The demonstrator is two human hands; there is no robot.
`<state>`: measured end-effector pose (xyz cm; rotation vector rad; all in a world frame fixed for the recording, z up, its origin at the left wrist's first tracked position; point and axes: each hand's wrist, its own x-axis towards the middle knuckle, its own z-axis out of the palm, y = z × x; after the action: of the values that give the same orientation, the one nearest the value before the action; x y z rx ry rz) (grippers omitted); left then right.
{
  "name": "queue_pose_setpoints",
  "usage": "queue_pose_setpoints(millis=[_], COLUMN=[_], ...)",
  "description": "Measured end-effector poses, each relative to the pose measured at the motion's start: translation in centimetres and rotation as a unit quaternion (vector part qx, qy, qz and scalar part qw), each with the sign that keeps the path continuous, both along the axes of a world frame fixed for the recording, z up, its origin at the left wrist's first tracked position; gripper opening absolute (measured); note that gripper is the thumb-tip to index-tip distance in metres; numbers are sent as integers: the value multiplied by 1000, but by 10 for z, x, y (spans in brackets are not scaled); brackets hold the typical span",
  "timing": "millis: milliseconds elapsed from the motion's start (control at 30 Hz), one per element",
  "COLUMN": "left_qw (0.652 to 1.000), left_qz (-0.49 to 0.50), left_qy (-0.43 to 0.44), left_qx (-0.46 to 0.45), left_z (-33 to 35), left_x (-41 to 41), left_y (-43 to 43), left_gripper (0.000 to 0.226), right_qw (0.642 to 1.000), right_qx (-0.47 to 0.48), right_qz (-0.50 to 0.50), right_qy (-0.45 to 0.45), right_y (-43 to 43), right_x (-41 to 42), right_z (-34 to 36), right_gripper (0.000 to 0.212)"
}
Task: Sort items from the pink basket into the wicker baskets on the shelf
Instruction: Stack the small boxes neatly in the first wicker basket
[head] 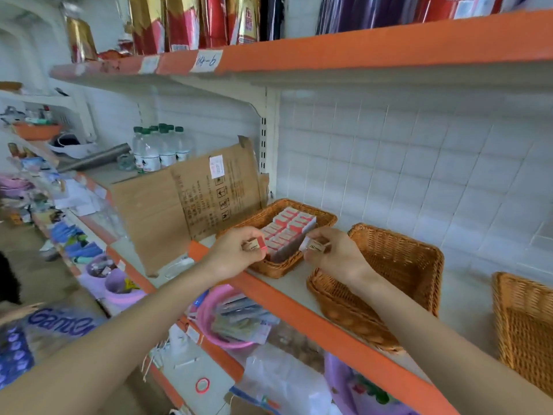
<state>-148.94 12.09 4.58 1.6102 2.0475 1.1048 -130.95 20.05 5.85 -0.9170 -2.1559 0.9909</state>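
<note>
My left hand [236, 257] pinches a small pink-and-white box [255, 244] at the near left rim of the left wicker basket [263, 218]. That basket holds several rows of the same small boxes [288, 227]. My right hand [335, 254] pinches another small box [313, 245] over the basket's near right corner. Right of it the middle wicker basket [401, 256] shows only bare weave inside. A third wicker basket [522, 322] is at the far right edge. The pink basket [209, 310] lies on the shelf below, holding several flat packets.
A cardboard sheet [185, 205] leans left of the left basket. Water bottles [158, 148] stand behind it. An orange-edged shelf [329, 52] with rolled wrapping hangs overhead. The lower shelf holds plastic bags [281, 381] and purple tubs [116, 283]. White tiles back the shelf.
</note>
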Motion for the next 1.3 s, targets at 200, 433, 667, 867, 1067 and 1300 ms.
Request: queue_pose_setpoints(millis=[200,433,667,867,1067,1300], left_qw=[997,994,970,944,937,942], left_qz=[-38,-74,-180,-233,-250,-234], left_qy=[72,75,145,233,243,241], left_qx=[0,-32,-75,-31,-16,3], left_z=[-12,-27,-29,-33,-50,-59], left_x=[-33,-77,-113,-113,-124,-128], left_y=[41,88,152,178,194,202], left_gripper=[30,29,27,34,37,29], right_qw=[990,979,964,952,941,929], right_qx=[83,63,70,54,45,58], right_qz=[-37,-108,-205,-265,-308,-349], right_qy=[-109,-160,-156,-143,-130,-113], right_y=[31,59,81,80,75,73], right_x=[-22,-54,-88,-119,-135,-138], right_z=[-4,-17,-33,-45,-55,-63], right_gripper=[24,25,27,31,30,30])
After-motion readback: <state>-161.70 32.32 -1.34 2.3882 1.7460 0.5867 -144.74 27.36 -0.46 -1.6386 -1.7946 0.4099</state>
